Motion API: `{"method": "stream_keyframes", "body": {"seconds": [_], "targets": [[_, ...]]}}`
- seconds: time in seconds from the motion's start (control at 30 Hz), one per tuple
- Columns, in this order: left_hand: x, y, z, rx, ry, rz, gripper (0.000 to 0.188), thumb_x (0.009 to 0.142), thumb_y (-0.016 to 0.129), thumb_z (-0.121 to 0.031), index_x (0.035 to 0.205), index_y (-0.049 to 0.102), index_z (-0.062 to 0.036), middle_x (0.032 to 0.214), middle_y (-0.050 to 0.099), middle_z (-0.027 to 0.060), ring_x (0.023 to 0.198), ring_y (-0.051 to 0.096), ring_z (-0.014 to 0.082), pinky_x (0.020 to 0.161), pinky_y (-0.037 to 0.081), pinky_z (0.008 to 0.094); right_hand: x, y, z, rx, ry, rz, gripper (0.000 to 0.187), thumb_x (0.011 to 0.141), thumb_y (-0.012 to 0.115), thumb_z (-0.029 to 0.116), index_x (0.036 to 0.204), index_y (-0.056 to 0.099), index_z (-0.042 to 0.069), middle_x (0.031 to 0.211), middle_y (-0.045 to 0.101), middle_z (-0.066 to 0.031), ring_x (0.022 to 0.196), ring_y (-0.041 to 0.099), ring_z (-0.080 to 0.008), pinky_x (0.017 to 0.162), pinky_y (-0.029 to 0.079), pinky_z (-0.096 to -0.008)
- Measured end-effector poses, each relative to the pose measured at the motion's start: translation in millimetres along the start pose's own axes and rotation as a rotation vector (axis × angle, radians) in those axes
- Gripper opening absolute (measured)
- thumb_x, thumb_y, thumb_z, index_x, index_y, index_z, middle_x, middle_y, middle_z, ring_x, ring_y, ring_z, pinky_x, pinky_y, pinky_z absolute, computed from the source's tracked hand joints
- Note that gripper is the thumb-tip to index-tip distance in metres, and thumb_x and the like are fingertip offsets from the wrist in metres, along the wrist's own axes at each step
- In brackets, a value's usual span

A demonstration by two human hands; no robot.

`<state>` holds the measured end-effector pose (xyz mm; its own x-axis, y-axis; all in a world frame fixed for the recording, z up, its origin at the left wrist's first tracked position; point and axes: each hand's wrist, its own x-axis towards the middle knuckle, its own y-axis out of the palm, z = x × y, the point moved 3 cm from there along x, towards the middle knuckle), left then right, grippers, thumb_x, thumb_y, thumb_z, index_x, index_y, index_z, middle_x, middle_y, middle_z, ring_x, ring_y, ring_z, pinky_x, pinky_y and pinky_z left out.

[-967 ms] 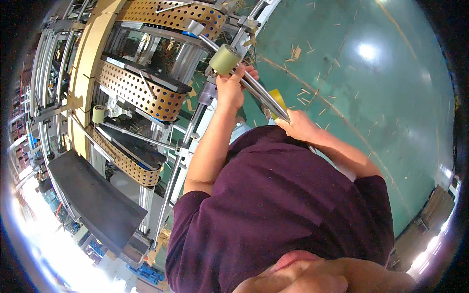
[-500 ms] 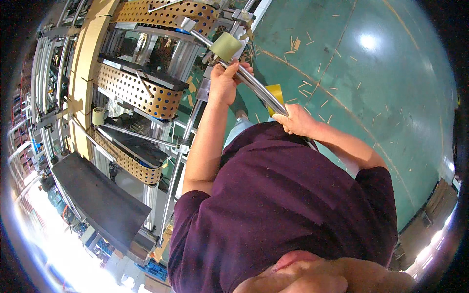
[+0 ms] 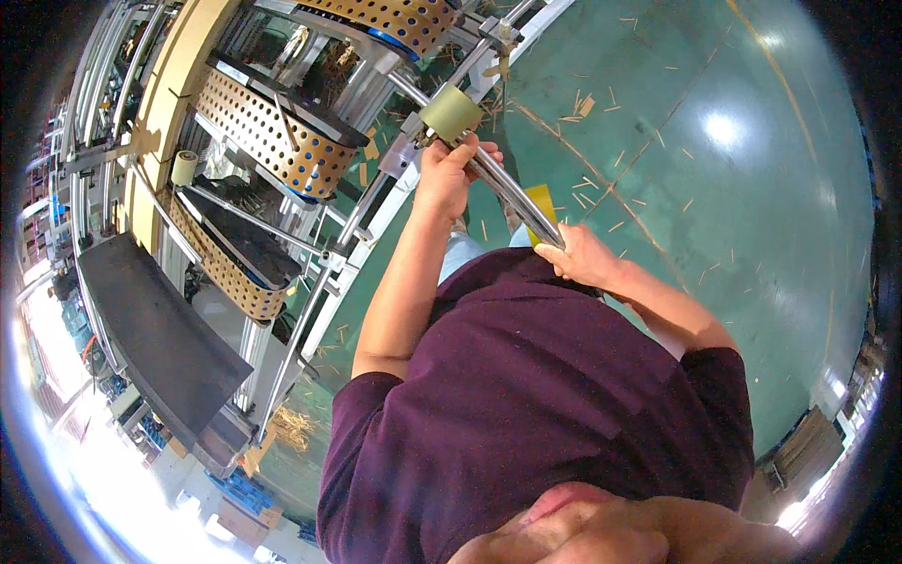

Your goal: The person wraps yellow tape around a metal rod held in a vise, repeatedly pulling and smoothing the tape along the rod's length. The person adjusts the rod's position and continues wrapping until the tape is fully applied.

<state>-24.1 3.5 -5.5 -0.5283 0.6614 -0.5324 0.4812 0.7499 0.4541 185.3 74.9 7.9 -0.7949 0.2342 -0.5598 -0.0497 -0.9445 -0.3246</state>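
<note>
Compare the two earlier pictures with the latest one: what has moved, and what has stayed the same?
The metal rod with its pale yellow roller has shifted slightly up the picture toward the perforated machine, and the left hand moved with it. Both hands kept their grip; the right hand holds the rod's lower part as before.

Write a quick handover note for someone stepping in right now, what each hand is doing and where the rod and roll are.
Left hand: closed around the upper part of the metal rod, just below the pale yellow-green roll sitting at the rod's top end.
Right hand: closed around the rod's lower part, close to the body.
Rod: slanted, its top end up against the metal machine frame with the perforated yellow guards.
Done: rod is in both hands and the roll is at its end.
Left: rod is not let go; whether its top end is seated in the frame cannot be told.
Floor: green, scattered with small chips.
</note>
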Motion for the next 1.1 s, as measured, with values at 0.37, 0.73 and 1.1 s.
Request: {"method": "stream_keyframes", "body": {"seconds": [0.37, 0.73, 1.1], "targets": [[-17.3, 10.0, 10.0, 0.007, 0.049, 0.076, 0.033, 0.084, 0.059, -0.019, 0.109, 0.047, -0.0018, 0.087, 0.062, 0.0181, 0.078, 0.063, 0.028, 0.069, 0.053, 0.0393, -16.6, -15.4, -5.6, -0.128, -0.074, 0.05, 0.043, 0.077, 0.062, 0.035, 0.073, 0.054, -0.007, 0.065, 0.055, -0.0283, 0.064, 0.058, -0.0409, 0.059, 0.045, -0.0446], [-18.4, 10.6, -2.2, 0.182, 0.005, 0.079, 0.026, 0.086, 0.055, -0.019, 0.104, 0.049, -0.0016, 0.086, 0.062, 0.0164, 0.078, 0.064, 0.0263, 0.069, 0.053, 0.0366, -20.9, 2.3, 2.1, -0.066, -0.128, -0.03, 0.043, 0.077, 0.061, 0.036, 0.077, 0.055, -0.006, 0.066, 0.055, -0.0277, 0.066, 0.059, -0.0403, 0.059, 0.045, -0.0449], [-8.3, 5.0, -15.9, 0.149, -0.065, 0.126, 0.019, 0.087, 0.054, -0.015, 0.099, 0.045, -0.0034, 0.084, 0.063, 0.0163, 0.075, 0.064, 0.0261, 0.068, 0.054, 0.0373, -15.8, 6.6, 17.3, 0.092, -0.07, 0.049, 0.048, 0.077, 0.062, 0.041, 0.074, 0.054, -0.006, 0.061, 0.056, -0.0238, 0.06, 0.059, -0.0359, 0.055, 0.046, -0.0427]]}}
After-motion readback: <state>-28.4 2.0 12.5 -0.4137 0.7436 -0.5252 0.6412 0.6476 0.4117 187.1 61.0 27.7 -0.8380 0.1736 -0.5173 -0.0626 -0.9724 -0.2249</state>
